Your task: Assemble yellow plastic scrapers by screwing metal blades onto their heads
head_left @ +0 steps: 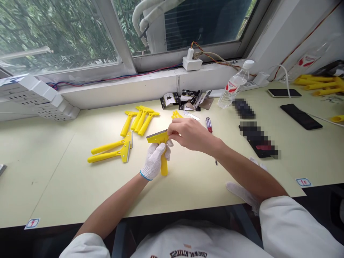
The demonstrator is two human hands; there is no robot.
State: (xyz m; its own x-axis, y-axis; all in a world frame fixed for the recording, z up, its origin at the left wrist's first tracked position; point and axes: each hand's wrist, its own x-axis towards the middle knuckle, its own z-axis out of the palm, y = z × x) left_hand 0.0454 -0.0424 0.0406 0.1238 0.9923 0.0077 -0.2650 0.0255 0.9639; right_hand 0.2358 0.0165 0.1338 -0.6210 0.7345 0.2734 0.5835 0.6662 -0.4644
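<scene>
My left hand [154, 159], in a white knit glove with a blue cuff, is closed around a yellow scraper [164, 166], its wide head up and a metal blade along the top edge. Bare, my right hand [188, 134] pinches at the right end of that head; what its fingertips hold, if anything, is hidden. Two yellow scrapers with blades [111, 152] lie to the left. Behind them are several yellow scraper handles [142, 120]. Past my right hand lie small yellow pieces [176, 114] and a thin metal blade strip [191, 115].
A screwdriver [209, 125] lies right of my hands, its shaft partly behind my forearm. Black printed cards [188, 100] are piled at the back near a water bottle [233, 87]. Phones [301, 116] with cables rest at right. A loose white glove [242, 191] lies beneath my right forearm.
</scene>
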